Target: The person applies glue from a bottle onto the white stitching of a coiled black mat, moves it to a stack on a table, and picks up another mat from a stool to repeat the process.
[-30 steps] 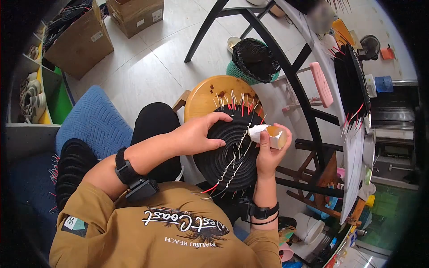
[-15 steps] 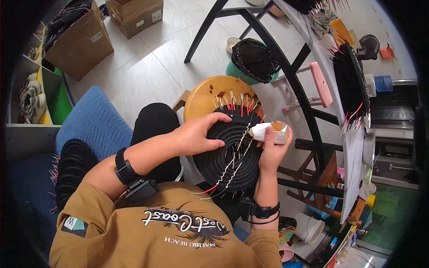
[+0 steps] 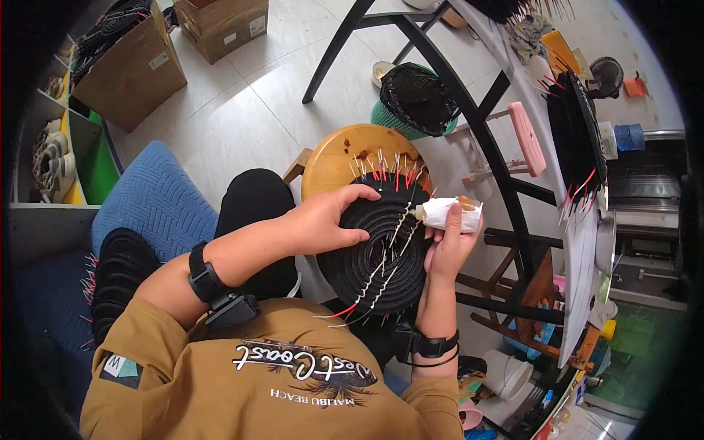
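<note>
A flat black coil (image 3: 346,252), wound like a spiral mat, lies over the wooden stool top and my lap. Bare-ended red, white and black wires (image 3: 397,176) stick out along its far edge. Two bumpy cream-coloured lines (image 3: 376,287) run across it from lower left to upper right. My left hand (image 3: 330,220) rests on the coil's left side, index finger and thumb spread apart. In my right hand (image 3: 449,249) is a white squeeze tube (image 3: 442,213), its nozzle pointing left at the upper end of the cream lines.
The round wooden stool (image 3: 330,158) is under the coil. Beyond it stands a green bin (image 3: 389,116) with a black liner. To the right are a black-legged table (image 3: 506,172) and a pink-topped step stool (image 3: 526,139). Cardboard boxes (image 3: 132,77) sit far left.
My right hand and the squeeze tube have shifted slightly right, along the coil's upper right edge. My left hand and the coil look unmoved.
</note>
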{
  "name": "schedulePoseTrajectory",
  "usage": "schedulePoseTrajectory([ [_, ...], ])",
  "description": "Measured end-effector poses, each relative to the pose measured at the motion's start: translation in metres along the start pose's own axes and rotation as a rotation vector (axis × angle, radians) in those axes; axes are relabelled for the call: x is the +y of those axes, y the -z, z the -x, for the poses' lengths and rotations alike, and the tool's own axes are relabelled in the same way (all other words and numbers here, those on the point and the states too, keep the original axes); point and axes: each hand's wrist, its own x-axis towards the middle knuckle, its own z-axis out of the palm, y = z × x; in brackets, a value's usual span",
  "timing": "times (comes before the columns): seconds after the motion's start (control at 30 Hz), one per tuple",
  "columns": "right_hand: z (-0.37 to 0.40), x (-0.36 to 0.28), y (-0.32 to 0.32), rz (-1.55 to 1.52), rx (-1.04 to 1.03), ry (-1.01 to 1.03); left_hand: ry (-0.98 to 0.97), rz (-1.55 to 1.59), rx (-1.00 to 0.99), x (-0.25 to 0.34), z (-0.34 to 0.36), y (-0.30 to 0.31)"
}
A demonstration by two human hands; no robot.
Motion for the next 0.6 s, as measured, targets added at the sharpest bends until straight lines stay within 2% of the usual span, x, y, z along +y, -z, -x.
schedulePoseTrajectory([
  [0.47, 0.001, 0.002, -0.008, 0.196, -0.041, 0.141, 0.026, 0.011, -0.021, 0.001, 0.0, 0.0],
  [0.53, -0.001, 0.011, -0.004, 0.334, -0.066, 0.296, 0.009, 0.029, 0.017, -0.001, 0.0, -0.001],
  [0.6, -0.001, 0.013, -0.001, 0.359, -0.074, 0.312, -0.014, 0.018, 0.021, -0.005, -0.001, -0.002],
])
